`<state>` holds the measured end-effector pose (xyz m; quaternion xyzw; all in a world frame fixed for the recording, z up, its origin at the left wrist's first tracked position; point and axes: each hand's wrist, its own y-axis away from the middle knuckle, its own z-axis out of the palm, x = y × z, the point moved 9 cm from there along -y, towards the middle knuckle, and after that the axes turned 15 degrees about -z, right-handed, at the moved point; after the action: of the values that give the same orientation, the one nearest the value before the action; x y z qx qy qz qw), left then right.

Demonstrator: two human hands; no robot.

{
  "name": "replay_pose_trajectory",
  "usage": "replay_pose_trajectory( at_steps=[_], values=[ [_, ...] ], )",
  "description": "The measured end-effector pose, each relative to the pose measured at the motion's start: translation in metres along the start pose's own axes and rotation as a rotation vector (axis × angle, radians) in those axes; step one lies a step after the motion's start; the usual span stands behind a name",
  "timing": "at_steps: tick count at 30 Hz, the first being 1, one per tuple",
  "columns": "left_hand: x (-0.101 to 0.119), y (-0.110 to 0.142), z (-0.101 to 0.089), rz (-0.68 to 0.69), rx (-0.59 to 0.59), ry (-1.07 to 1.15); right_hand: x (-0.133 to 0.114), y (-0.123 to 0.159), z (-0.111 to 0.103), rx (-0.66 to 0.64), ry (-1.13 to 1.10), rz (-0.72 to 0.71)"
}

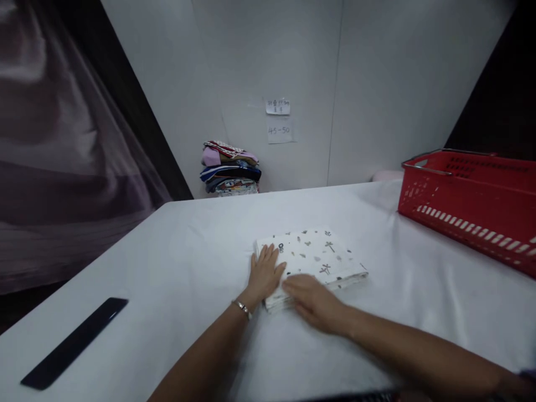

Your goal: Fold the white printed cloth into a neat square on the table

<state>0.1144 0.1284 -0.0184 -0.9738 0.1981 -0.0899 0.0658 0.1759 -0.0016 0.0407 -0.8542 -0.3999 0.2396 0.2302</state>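
A folded white cloth (312, 254) with small palm-tree and leaf prints lies on the white-covered table, its layers showing along the near edge. My left hand (264, 273) rests flat on the left part of the cloth, fingers spread, with a bracelet at the wrist. Close beside it, my right hand (314, 301) lies across the near edge of the cloth, pointing left. Motion blurs this hand, and how its fingers are bent is hard to make out.
At right stands a red plastic basket (464, 201) with a metal handle. A long dark flat strip (75, 343) lies at left on the table (201, 245). Beyond the far edge is a stack of folded fabrics (230, 169) by a wall with paper labels (278, 130). Shiny drapery (71, 139) hangs at left.
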Motion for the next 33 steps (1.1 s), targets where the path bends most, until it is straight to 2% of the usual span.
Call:
replay_pose_trajectory(
  at_steps=[1, 2, 3, 5, 7, 10, 13, 17, 21, 26, 29, 33],
  values=[
    [0.0, 0.0, -0.001, -0.004, 0.009, -0.002, 0.022, 0.005, -0.021, 0.062, 0.017, 0.06],
    [0.0, 0.001, -0.002, -0.007, 0.016, -0.003, 0.051, 0.013, -0.043, 0.12, 0.044, 0.178],
    [0.001, 0.002, -0.003, -0.01, 0.021, -0.002, 0.087, 0.025, -0.062, 0.159, 0.063, 0.349],
    [0.002, 0.003, -0.004, -0.009, 0.021, 0.004, 0.16, 0.062, -0.086, 0.183, 0.055, 0.794],
    [0.003, 0.003, -0.004, -0.008, 0.014, 0.008, 0.206, 0.08, -0.098, 0.162, 0.052, 0.969],
    [0.003, 0.003, -0.004, -0.01, 0.013, 0.008, 0.248, 0.096, -0.087, 0.095, -0.043, 1.149],
    [0.003, 0.003, -0.005, -0.006, 0.028, -0.002, 0.265, 0.101, -0.069, 0.053, -0.125, 1.263],
    [0.004, 0.003, -0.005, -0.006, 0.039, -0.017, 0.275, 0.101, -0.059, 0.047, -0.174, 1.308],
    [0.005, 0.002, -0.005, -0.008, 0.051, -0.025, 0.279, 0.098, -0.059, 0.08, -0.163, 1.247],
    [0.006, 0.0, -0.003, -0.003, 0.026, -0.029, 0.28, 0.098, -0.068, 0.17, -0.028, 1.119],
    [0.009, 0.001, -0.002, 0.02, 0.0, -0.036, 0.282, 0.103, -0.07, 0.19, 0.017, 1.105],
    [0.012, 0.001, -0.002, 0.021, -0.014, -0.057, 0.28, 0.108, -0.073, 0.201, -0.038, 1.101]
  ],
)
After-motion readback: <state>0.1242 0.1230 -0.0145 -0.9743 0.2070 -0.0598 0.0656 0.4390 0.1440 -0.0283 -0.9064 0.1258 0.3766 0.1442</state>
